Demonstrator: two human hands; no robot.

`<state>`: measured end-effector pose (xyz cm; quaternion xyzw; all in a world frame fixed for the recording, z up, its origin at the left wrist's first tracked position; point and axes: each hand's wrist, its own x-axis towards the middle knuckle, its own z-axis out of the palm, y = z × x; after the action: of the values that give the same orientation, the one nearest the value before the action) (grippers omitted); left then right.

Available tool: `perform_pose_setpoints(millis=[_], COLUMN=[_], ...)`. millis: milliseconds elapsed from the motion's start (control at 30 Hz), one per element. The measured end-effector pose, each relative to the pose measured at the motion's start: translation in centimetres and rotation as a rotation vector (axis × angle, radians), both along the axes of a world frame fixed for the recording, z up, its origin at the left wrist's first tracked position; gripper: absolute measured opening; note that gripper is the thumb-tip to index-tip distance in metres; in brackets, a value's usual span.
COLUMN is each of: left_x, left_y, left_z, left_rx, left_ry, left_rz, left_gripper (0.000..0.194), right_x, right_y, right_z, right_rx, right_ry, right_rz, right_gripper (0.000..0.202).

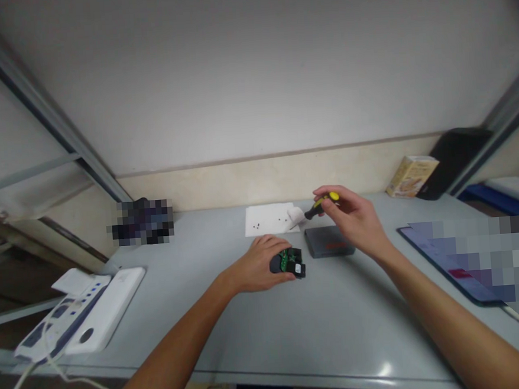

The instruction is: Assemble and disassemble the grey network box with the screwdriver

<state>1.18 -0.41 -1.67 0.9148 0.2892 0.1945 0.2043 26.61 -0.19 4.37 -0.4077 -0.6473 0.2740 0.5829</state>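
Two hands busy: left hand [262,264] pins a small black device [290,262] with its green board exposed to the desk [233,326], fingers wrapped around it. Right hand [350,215] pinches a yellow-handled screwdriver [322,204], tip over white paper [268,219] holding loose screws [257,225]; looks mid-disassembly, next move likely needs tip seated on a screw.

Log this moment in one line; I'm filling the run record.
left hand: holds opened black device on table | right hand: raised, grips yellow-handled screwdriver | screws on white paper

I can't make out the pixelated dark object [140,222] at the table's back left. The tablet [464,263] near the right edge is half blurred, and the specks [257,225] on the paper [268,219] are too small to identify.
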Motion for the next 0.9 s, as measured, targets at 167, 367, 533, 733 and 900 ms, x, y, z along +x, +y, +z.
perform_pose_setpoints(millis=[167, 367, 533, 733, 900], left_x=[0.1, 0.7, 0.8, 0.5, 0.2], left_y=[-0.2, -0.3, -0.6, -0.2, 1.2], left_z=[0.0, -0.7, -1.0, -0.5, -0.3], left_rx=[-0.019, -0.03, -0.042, -0.051, -0.063], left_ry=[0.0, -0.034, -0.044, -0.139, -0.377], left_rz=[0.03, 0.115, 0.165, 0.215, 0.362], left_gripper=[0.054, 0.058, 0.058, 0.048, 0.035], right_x=[0.1, 0.1, 0.2, 0.3, 0.4], right_y=[1.0, 1.5, 1.7, 1.9, 2.1], right_z=[-1.5, -2.6, -3.0, -3.0, -3.3], right_rx=[-0.013, 0.053, 0.062, 0.055, 0.035], right_ry=[-0.03, -0.17, -0.218, -0.223, -0.182], right_rz=[-0.028, -0.063, -0.07, -0.064, -0.071], right_gripper=[0.027, 0.024, 0.025, 0.025, 0.026])
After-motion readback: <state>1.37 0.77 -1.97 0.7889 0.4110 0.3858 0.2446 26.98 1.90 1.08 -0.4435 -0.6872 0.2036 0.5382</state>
